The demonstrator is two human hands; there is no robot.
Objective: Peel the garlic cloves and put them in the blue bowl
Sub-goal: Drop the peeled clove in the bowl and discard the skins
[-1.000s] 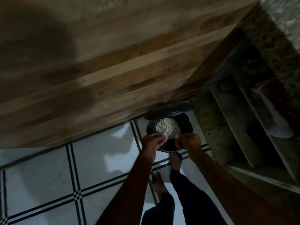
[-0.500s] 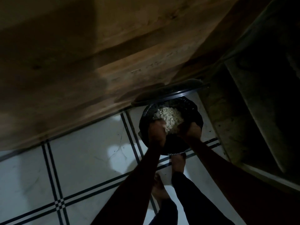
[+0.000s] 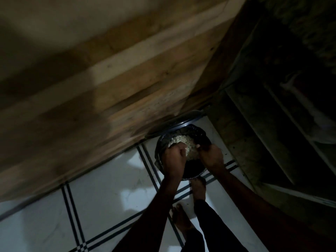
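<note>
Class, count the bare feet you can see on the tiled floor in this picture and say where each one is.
2. One foot stands just below the dark container; the other foot is nearer the camera, lower left of the first. Neither looks hidden.

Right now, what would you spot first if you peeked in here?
The pale heap in the dark bin, low and right of middle, with both hands over it. Then the white tiled floor and bare feet below, and the wooden wall above.

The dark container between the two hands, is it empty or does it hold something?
Not empty. The dark container holds a pale heap in its far part; the near part looks dark. Too dim to tell what the heap is.
</note>
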